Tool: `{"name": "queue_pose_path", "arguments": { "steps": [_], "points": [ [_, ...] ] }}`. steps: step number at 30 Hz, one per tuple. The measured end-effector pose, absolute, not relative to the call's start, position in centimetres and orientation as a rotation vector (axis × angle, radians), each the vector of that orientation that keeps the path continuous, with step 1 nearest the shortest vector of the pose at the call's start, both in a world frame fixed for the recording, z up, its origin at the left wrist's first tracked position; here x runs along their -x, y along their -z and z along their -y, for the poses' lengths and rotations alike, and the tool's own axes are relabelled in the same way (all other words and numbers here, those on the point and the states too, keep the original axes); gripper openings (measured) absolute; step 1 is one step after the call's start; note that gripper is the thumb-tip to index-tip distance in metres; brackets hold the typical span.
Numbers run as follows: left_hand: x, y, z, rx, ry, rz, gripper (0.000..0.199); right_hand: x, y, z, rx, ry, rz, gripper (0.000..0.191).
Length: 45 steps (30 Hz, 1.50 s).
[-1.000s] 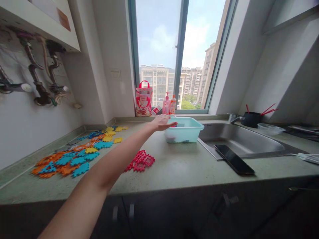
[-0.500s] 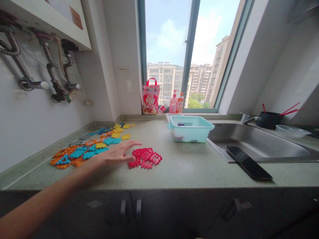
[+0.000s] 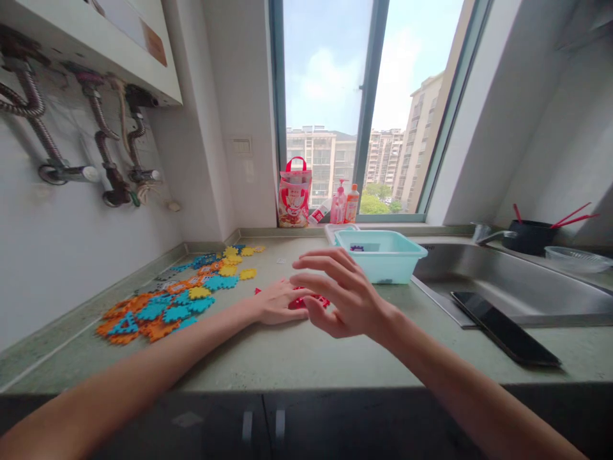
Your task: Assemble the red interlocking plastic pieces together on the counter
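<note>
Red toothed plastic building pieces [image 3: 324, 301] lie in a pile on the counter, mostly hidden behind my hands. My left hand [image 3: 280, 301] rests over the pile's left side, palm down with fingers stretched out. Nearer the camera, my right hand [image 3: 342, 291] hovers in front of the pile, its fingers curved and apart, with nothing visible in it. Just beyond it stands a light turquoise plastic basin [image 3: 395, 263], and a dark purple piece [image 3: 357, 248] shows inside.
Orange, blue and yellow toothed pieces [image 3: 175, 306] spread across the left of the counter. A black phone [image 3: 502, 329] lies by the sink [image 3: 507, 275] on the right. Pink and orange bottles [image 3: 339, 206] and a red-handled bag [image 3: 294, 201] stand at the window.
My right hand has come into view from the lower right. My left hand has moved right, onto the red pieces. The camera view has shifted slightly.
</note>
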State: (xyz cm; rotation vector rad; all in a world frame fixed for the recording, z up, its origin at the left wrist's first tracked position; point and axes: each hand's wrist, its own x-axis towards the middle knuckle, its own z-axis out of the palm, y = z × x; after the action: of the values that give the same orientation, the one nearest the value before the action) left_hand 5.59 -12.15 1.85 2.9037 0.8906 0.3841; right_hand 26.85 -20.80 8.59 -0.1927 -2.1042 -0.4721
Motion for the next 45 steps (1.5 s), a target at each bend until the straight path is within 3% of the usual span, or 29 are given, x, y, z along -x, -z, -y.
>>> {"name": "queue_pose_path", "arguments": {
  "steps": [3, 8, 13, 16, 22, 28, 36, 45],
  "points": [
    [-6.4, -1.8, 10.4, -2.899, -0.311, -0.836, 0.063, -27.9, -7.2, 13.6, 0.299, 0.477, 2.313, 0.031],
    [-2.7, -4.1, 9.2, -2.904, -0.346, -0.978, 0.094, -30.1, -1.8, 8.6, 0.603, 0.111, 2.326, 0.032],
    [3.1, -6.4, 7.2, -2.645, -0.050, -1.272, 0.070, -31.7, -1.4, 9.9, 0.898, -0.103, 2.505, 0.051],
    [2.9, -6.1, 6.8, -2.669, -0.135, -1.240, 0.053, -32.2, -2.1, 10.1, 0.988, -0.175, 2.562, 0.054],
    [-2.1, -4.1, 9.3, -2.762, -0.343, -1.271, 0.060, -32.6, -2.3, 9.7, 1.002, -0.254, 2.593, 0.043],
    [-2.6, -3.4, 9.7, -2.630, -0.356, -1.228, 0.046, -32.7, -3.0, 10.3, 1.041, -0.121, 2.555, 0.049],
    [0.0, -3.8, 7.7, -2.509, -0.334, -1.012, 0.046, -32.6, -3.1, 10.1, 1.081, 0.008, 2.427, 0.058],
    [0.4, -3.6, 6.1, -2.379, -0.546, -0.999, 0.047, -30.1, -0.4, 9.2, 0.867, -0.275, 2.500, 0.024]
  ]
}}
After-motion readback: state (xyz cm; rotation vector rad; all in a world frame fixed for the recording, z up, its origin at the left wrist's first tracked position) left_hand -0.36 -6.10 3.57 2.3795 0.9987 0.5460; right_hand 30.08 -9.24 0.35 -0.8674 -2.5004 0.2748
